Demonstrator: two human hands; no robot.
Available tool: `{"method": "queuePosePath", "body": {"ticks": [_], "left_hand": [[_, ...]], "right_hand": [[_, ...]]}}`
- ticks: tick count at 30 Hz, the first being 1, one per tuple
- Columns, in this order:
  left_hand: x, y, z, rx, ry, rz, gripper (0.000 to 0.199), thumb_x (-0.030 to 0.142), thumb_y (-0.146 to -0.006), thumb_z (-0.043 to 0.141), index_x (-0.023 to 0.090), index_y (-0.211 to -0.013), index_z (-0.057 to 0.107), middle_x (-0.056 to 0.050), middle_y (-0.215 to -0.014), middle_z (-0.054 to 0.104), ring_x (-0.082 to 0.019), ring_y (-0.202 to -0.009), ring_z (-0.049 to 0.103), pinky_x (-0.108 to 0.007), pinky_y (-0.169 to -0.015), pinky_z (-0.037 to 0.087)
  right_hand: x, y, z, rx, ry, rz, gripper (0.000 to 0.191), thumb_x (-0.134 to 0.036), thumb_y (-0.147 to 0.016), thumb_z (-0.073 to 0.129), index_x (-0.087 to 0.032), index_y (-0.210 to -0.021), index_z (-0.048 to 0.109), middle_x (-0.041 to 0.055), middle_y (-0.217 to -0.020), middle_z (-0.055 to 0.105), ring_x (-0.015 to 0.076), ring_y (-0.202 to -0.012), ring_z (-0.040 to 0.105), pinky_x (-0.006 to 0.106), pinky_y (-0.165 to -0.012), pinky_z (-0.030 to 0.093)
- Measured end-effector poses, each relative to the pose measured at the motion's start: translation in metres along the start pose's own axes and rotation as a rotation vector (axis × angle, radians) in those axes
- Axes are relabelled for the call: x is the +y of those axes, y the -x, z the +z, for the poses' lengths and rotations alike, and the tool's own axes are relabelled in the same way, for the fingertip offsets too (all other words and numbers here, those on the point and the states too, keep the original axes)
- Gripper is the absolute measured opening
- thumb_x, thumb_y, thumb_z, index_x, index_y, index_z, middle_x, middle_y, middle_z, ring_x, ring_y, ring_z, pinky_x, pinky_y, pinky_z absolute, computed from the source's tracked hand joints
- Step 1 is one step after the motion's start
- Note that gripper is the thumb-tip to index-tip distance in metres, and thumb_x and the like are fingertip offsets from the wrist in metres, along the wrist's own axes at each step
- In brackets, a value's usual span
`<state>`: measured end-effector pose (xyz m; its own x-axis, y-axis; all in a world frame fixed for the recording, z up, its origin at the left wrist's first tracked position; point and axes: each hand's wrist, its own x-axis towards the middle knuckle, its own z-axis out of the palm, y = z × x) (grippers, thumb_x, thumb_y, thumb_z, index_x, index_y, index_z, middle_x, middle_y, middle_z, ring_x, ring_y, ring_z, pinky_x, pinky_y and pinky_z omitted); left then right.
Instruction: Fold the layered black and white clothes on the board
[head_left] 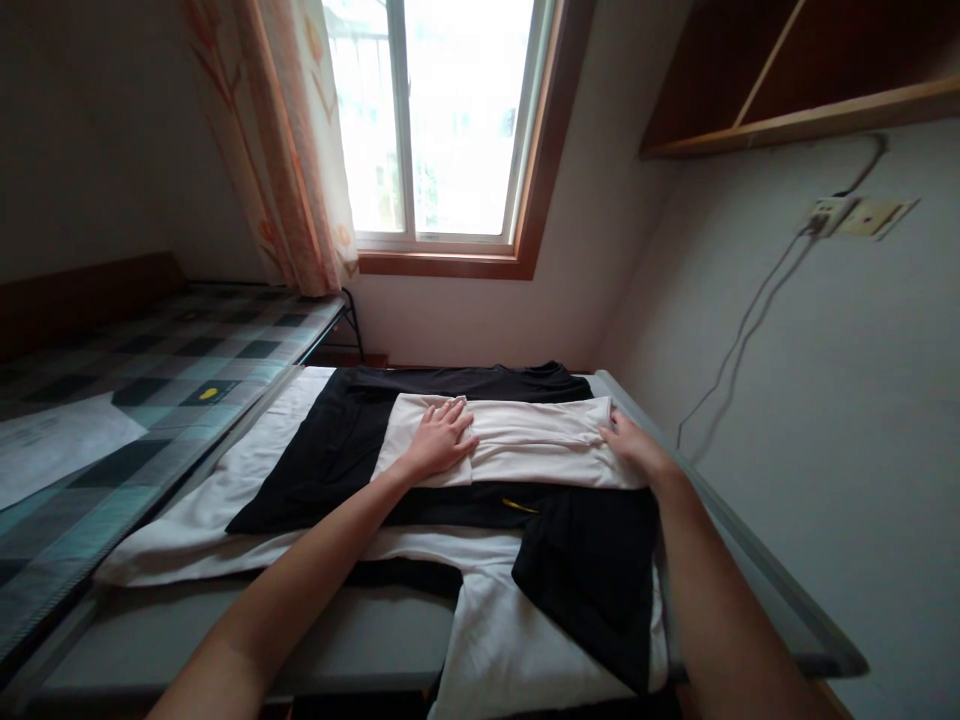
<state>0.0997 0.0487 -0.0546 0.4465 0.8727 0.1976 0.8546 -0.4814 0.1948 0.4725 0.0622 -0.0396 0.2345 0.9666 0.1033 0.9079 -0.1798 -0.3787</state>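
A white garment (540,440), folded into a long strip, lies across a spread black T-shirt (307,450). My left hand (442,440) rests flat on the left part of the strip, fingers stretched out. At the strip's right end, my right hand (634,447) has its fingers curled round the edge, pinching the cloth. One black sleeve, with a small yellow mark near it, points toward me at the right. Under the black T-shirt is a larger white shirt (495,620), its sleeve hanging over the near edge. More black cloth shows beneath that.
The clothes lie on a grey padded surface (360,630) with a raised right rim. To the left stands a bed with a checked cover (247,340) and a paper sheet (60,445) on it. Behind are a curtain (281,150) and window. A cable (739,340) hangs along the right wall.
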Motion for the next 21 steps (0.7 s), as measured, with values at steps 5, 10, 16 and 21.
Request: {"method": "queuePosePath", "body": {"ticks": [5,10,16,21], "left_hand": [[-0.001,0.0,0.001,0.0,0.006,-0.001,0.055,0.054,-0.097,0.039,0.025,-0.142,0.052,-0.008,-0.162,0.031,-0.029,-0.15,0.024,-0.052,-0.121,0.019],[0.0,0.0,0.001,0.004,0.007,0.001,0.055,0.054,-0.097,0.04,0.024,-0.142,0.052,-0.009,-0.161,0.031,-0.03,-0.15,0.025,-0.053,-0.12,0.02],[0.0,0.0,0.001,0.023,0.012,0.015,0.053,0.054,-0.097,0.04,0.024,-0.138,0.055,-0.01,-0.161,0.032,-0.03,-0.149,0.027,-0.053,-0.12,0.02],[-0.001,0.001,0.0,0.042,0.024,0.03,0.05,0.053,-0.097,0.043,0.025,-0.135,0.058,-0.009,-0.161,0.033,-0.029,-0.149,0.027,-0.052,-0.119,0.022]], "right_hand": [[-0.001,0.003,-0.007,-0.088,0.041,0.068,0.016,-0.026,-0.08,0.065,-0.013,-0.088,0.071,0.0151,-0.095,0.074,0.0256,-0.087,0.069,0.029,-0.072,0.049],[-0.017,0.004,-0.025,-0.026,0.046,0.086,0.015,-0.023,-0.076,0.066,-0.014,-0.086,0.073,0.0122,-0.088,0.075,0.0229,-0.081,0.069,0.025,-0.066,0.046],[-0.096,0.014,-0.056,0.179,0.04,-0.084,0.024,-0.023,-0.082,0.057,-0.016,-0.099,0.073,0.0135,-0.094,0.075,0.0251,-0.088,0.07,0.027,-0.073,0.047],[-0.171,0.039,-0.025,-0.1,-0.213,-0.28,0.017,-0.019,-0.079,0.062,-0.015,-0.094,0.069,0.0081,-0.085,0.075,0.0183,-0.072,0.07,0.022,-0.063,0.049]]}}
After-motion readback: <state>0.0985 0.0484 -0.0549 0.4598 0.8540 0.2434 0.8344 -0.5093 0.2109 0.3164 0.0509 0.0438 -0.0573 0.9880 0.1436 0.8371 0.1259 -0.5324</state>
